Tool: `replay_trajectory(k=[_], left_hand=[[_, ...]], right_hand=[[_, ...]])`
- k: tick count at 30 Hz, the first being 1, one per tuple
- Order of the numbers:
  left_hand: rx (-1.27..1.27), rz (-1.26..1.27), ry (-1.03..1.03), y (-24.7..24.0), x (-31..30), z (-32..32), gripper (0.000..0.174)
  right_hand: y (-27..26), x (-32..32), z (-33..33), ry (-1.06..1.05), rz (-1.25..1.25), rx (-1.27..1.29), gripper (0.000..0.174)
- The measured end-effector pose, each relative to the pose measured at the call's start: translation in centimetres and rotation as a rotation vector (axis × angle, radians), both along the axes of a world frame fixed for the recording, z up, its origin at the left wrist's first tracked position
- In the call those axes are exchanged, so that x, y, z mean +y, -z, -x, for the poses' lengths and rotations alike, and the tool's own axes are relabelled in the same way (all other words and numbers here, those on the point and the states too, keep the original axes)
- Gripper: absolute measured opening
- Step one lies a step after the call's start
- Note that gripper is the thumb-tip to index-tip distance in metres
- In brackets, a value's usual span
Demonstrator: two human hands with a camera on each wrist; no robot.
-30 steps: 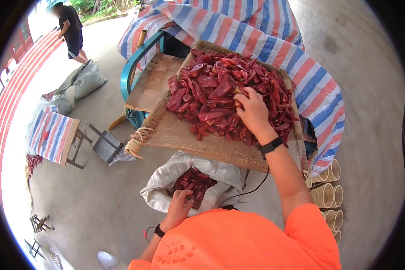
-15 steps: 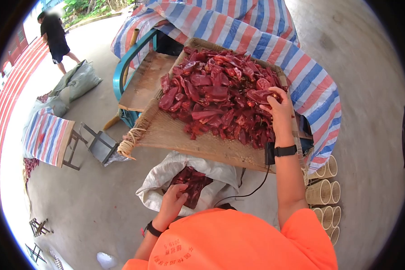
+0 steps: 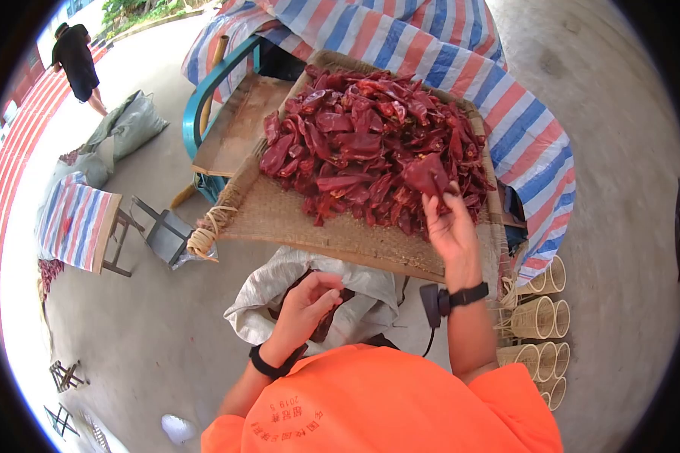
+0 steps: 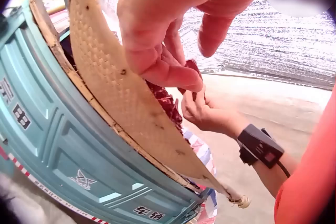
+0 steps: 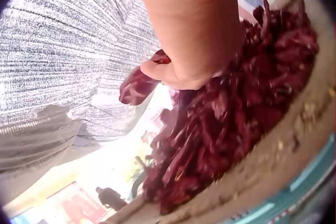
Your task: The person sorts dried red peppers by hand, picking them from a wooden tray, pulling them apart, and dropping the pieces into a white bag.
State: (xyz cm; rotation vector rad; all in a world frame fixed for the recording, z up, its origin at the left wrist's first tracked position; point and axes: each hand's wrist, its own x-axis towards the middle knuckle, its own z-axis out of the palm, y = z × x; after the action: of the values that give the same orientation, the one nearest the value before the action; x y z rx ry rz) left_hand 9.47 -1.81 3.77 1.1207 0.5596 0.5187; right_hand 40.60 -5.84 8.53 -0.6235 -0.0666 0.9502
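A heap of dried red chili peppers [image 3: 363, 143] covers most of a woven tray [image 3: 295, 215]. At the heap's near right side, my right hand [image 3: 455, 230] pinches one chili pepper [image 3: 426, 175] between thumb and fingertips. The right wrist view shows this pepper [image 5: 137, 87] sticking out past the thumb. My left hand [image 3: 301, 311] hovers over a white woven sack [image 3: 253, 306], with its fingers loosely bent and nothing in them. Dark red peppers inside the sack are partly hidden by that hand.
The tray rests on a teal vehicle bed [image 4: 79, 134]. Striped tarp [image 3: 529, 151] drapes behind and to the right. Nested baskets [image 3: 536, 317] stand at lower right. A small stool [image 3: 166, 234] and filled sacks [image 3: 132, 128] lie left, with a person [image 3: 75, 64] beyond.
My right hand has drawn back toward me from the heap with a pepper pinched in it. The left hand has risen from the sack's peppers. The far person has walked left.
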Motion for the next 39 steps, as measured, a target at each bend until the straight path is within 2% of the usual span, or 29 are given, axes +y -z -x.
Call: replay_trajectory(k=[2,5,11,14,17,20,23,27,28,31,32,35,36,39], left_hand=[[-0.060,-0.006,0.010,-1.2,0.5,-1.2,0.034],[-0.152,-0.025,-0.114,-3.0,0.9,-3.5,0.041],[-0.233,-0.261,-0.298,-3.3,1.0,-5.8,0.041],[-0.181,-0.489,-0.381,-1.9,0.7,-5.9,0.035],[-0.135,-0.579,-0.369,-2.5,0.7,-5.0,0.031],[-0.248,-0.542,-0.344,-3.5,0.6,-4.1,0.029],[-0.264,-0.348,-0.181,-2.6,0.4,-2.1,0.026],[-0.085,-0.444,-0.035,-1.0,0.4,1.4,0.025],[-0.058,-0.401,-0.018,-0.1,0.3,2.0,0.024],[0.192,-0.407,0.025,3.4,-0.1,3.1,0.026],[0.189,-0.642,-0.040,4.5,-0.1,3.1,0.033],[0.204,-0.347,-0.076,3.0,-0.2,2.3,0.040],[0.096,-0.156,-0.093,2.5,-0.1,1.9,0.039],[-0.159,0.023,-0.151,0.1,0.5,0.7,0.031]], right_hand=[[0.5,-0.7,3.0,-0.123,-0.018,0.117,0.028],[1.8,-1.3,6.3,-0.302,-0.061,0.248,0.030],[3.7,-1.4,9.2,-0.596,-0.103,0.399,0.031],[3.9,-1.2,9.7,-0.631,-0.085,0.355,0.032],[4.3,-1.1,10.1,-0.607,-0.030,0.303,0.034],[4.1,-0.7,10.1,-0.551,0.021,0.337,0.034],[4.4,-0.6,9.5,-0.543,-0.149,0.449,0.035],[4.4,-0.9,8.5,-0.558,-0.157,0.400,0.035],[4.7,-1.1,8.3,-0.573,-0.167,0.398,0.036],[4.7,-1.6,8.5,-0.619,-0.161,0.303,0.037],[4.5,-1.8,8.6,-0.635,-0.153,0.256,0.037],[4.0,-1.8,9.8,-0.721,-0.143,0.163,0.034],[3.9,-1.8,10.2,-0.736,-0.133,0.133,0.032],[3.8,-1.5,11.3,-0.799,-0.101,0.023,0.026]])
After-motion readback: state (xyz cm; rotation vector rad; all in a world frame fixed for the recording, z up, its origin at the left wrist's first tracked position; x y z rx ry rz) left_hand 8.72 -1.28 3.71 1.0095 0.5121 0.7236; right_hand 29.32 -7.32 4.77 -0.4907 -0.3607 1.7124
